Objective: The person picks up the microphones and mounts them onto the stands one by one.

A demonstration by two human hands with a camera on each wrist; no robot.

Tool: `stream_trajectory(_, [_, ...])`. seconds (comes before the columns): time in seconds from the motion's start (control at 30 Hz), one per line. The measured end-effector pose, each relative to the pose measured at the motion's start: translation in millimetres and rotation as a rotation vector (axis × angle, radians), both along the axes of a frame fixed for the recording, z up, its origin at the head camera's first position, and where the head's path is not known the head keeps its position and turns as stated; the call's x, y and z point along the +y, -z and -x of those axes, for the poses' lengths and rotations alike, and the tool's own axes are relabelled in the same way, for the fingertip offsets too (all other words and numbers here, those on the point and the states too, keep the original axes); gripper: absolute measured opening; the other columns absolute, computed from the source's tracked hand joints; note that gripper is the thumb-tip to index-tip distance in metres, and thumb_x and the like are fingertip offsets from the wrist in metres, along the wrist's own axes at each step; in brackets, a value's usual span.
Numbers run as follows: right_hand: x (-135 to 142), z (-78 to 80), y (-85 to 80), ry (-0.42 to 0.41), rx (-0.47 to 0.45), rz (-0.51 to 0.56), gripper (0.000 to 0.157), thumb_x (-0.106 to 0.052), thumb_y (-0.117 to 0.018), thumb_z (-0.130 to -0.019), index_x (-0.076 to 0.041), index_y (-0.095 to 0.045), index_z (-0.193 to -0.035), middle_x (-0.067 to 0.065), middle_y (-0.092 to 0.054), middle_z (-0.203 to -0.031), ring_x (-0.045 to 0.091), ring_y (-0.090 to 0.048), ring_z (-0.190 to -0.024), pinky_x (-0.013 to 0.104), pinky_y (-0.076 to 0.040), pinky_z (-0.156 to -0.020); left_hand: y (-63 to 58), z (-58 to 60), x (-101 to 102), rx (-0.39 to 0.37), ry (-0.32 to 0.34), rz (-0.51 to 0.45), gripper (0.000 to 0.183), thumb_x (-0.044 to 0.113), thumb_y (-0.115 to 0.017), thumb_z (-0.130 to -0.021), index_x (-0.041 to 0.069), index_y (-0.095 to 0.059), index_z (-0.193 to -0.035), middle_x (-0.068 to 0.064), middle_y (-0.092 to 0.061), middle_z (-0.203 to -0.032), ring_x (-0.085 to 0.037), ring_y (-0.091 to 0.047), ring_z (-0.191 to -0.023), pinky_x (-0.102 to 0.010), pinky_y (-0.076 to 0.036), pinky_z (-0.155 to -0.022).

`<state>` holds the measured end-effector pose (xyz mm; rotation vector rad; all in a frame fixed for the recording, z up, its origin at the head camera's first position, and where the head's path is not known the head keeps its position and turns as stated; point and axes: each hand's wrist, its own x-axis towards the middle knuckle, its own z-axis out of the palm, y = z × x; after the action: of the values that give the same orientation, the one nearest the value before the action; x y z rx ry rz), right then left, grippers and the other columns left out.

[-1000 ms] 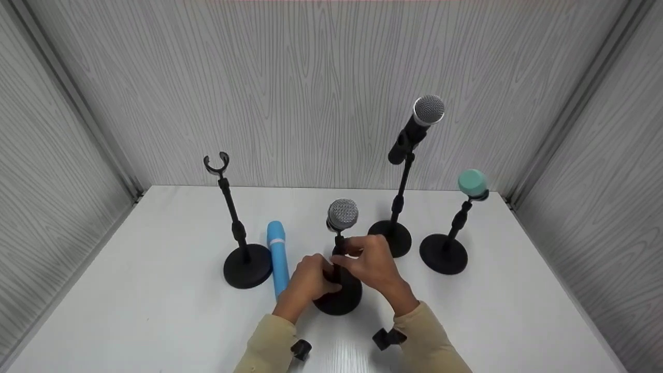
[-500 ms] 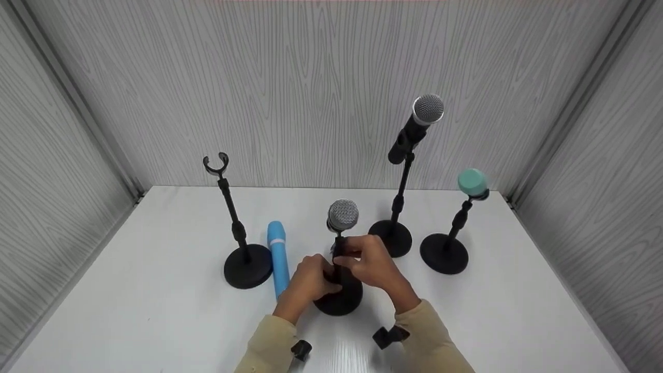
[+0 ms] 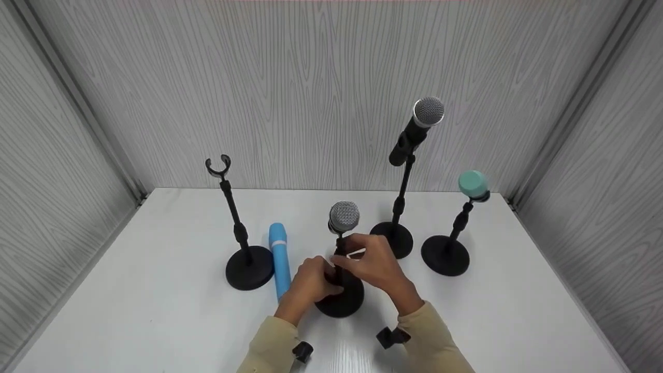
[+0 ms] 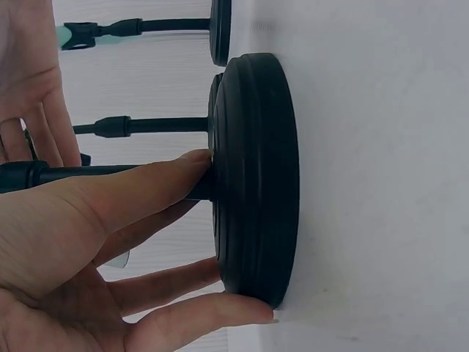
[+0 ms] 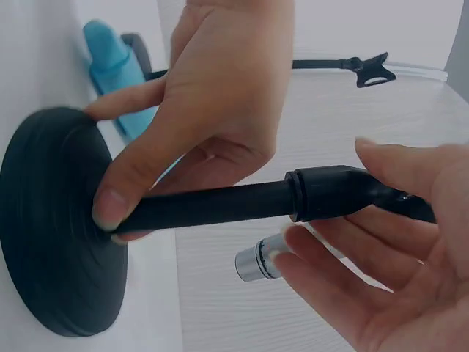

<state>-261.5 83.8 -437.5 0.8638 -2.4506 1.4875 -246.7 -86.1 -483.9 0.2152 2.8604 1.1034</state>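
A short black microphone stand stands at the front middle of the table, with a silver-grilled microphone in its top clip. My left hand grips the foot of its pole; in the left wrist view the thumb lies along the pole and other fingers touch the round base. Higher up, my right hand has thumb and fingers curled round the pole's black collar. The microphone's silver tail end shows behind the pole in the right wrist view. Part of the pole is hidden by the hands.
A blue microphone lies left of my left hand, beside a stand with a bare clip. Behind to the right are a tall stand holding a black microphone and a short stand with a green-ended microphone. Grey walls enclose the white table.
My right thumb and fingers shift slightly at the collar. My left hand stays on the foot of the pole, and the stands and microphones keep their places.
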Motion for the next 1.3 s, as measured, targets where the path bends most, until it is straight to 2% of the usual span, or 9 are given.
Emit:
stream_trajectory(0.07, [-1.1, -0.9, 0.1, 0.059, 0.068, -0.002, 0.015, -0.015, -0.088, -0.080, -0.007, -0.078, -0.089, 0.005, -0.079, -0.085, 0.018, -0.077, -0.082, 0.026, -0.062, -0.070, 0.0, -0.5, 0.0, -0.005, -0.010, -0.004, 0.025, 0.013, -0.090, -0.076, 0.003, -0.076, -0.094, -0.007, -0.076, -0.086, -0.020, -0.066, -0.082, -0.041, -0.059, -0.078])
stream_trajectory(0.17, [-2.7, -1.0, 0.9, 0.096, 0.143, -0.001, 0.015, -0.012, -0.091, -0.076, -0.006, -0.079, -0.082, 0.005, -0.078, -0.079, 0.017, -0.076, -0.075, 0.025, -0.062, -0.067, -0.1, -0.8, -0.7, -0.009, -0.017, -0.010, 0.028, 0.014, -0.090, -0.077, 0.002, -0.075, -0.098, -0.009, -0.075, -0.090, -0.022, -0.065, -0.086, -0.044, -0.059, -0.083])
stream_trajectory(0.27, [-3.3, -0.8, 0.9, 0.099, 0.151, 0.003, 0.012, -0.008, -0.090, -0.076, -0.005, -0.079, -0.081, 0.005, -0.078, -0.077, 0.015, -0.075, -0.072, 0.024, -0.061, -0.066, -0.1, -0.9, -1.2, -0.012, -0.019, -0.014, 0.030, 0.014, -0.090, -0.078, 0.003, -0.074, -0.100, -0.009, -0.074, -0.092, -0.023, -0.066, -0.089, -0.045, -0.059, -0.086])
stream_trajectory(0.43, [-3.3, -0.9, 0.0, 0.065, 0.097, 0.023, 0.009, -0.005, -0.087, -0.079, -0.004, -0.079, -0.084, 0.006, -0.079, -0.079, 0.015, -0.076, -0.075, 0.024, -0.061, -0.070, 0.6, -0.6, -1.2, 0.004, -0.017, -0.008, 0.030, 0.015, -0.091, -0.076, 0.003, -0.074, -0.098, -0.009, -0.074, -0.091, -0.023, -0.066, -0.088, -0.045, -0.058, -0.085])
stream_trajectory(0.67, [0.6, -0.8, 2.3, -0.015, 0.018, 0.020, 0.011, 0.004, -0.079, -0.085, -0.002, -0.077, -0.094, 0.011, -0.078, -0.088, 0.022, -0.076, -0.087, 0.031, -0.063, -0.081, 2.0, -0.2, -1.1, 0.005, -0.010, -0.008, 0.032, 0.013, -0.091, -0.075, 0.001, -0.073, -0.098, -0.010, -0.074, -0.090, -0.023, -0.066, -0.087, -0.043, -0.058, -0.082])
stream_trajectory(1.0, [6.2, 5.4, 5.0, -0.185, -0.158, 0.072, 0.019, 0.005, -0.066, -0.095, 0.000, -0.073, -0.111, 0.019, -0.075, -0.111, 0.028, -0.072, -0.108, 0.034, -0.060, -0.094, 2.6, 0.0, -0.3, 0.006, -0.009, -0.008, 0.029, 0.013, -0.091, -0.075, 0.003, -0.073, -0.096, -0.009, -0.074, -0.088, -0.022, -0.067, -0.086, -0.043, -0.058, -0.082])
stream_trajectory(1.1, [5.5, 3.5, 3.8, -0.145, -0.147, 0.061, 0.018, -0.004, -0.071, -0.094, -0.003, -0.072, -0.111, 0.015, -0.076, -0.109, 0.026, -0.073, -0.107, 0.036, -0.061, -0.093, 2.3, 0.2, -0.3, 0.009, -0.005, 0.004, 0.027, 0.014, -0.091, -0.075, 0.003, -0.074, -0.094, -0.008, -0.075, -0.087, -0.021, -0.066, -0.085, -0.043, -0.058, -0.081])
stream_trajectory(1.2, [3.1, 1.6, 3.1, -0.046, -0.066, 0.024, 0.020, -0.013, -0.081, -0.087, -0.006, -0.073, -0.104, 0.009, -0.077, -0.100, 0.023, -0.076, -0.096, 0.037, -0.063, -0.084, 2.0, 0.3, -0.5, 0.005, -0.004, 0.016, 0.028, 0.016, -0.090, -0.076, 0.004, -0.074, -0.095, -0.008, -0.074, -0.087, -0.020, -0.065, -0.084, -0.043, -0.058, -0.081])
stream_trajectory(1.3, [0.8, 0.5, 3.0, 0.028, 0.009, 0.018, 0.020, -0.015, -0.087, -0.082, -0.007, -0.074, -0.095, 0.007, -0.077, -0.089, 0.020, -0.076, -0.085, 0.036, -0.064, -0.075, 1.2, 0.4, -0.1, 0.004, 0.000, 0.015, 0.026, 0.016, -0.090, -0.077, 0.004, -0.075, -0.095, -0.007, -0.074, -0.087, -0.020, -0.065, -0.083, -0.044, -0.058, -0.081])
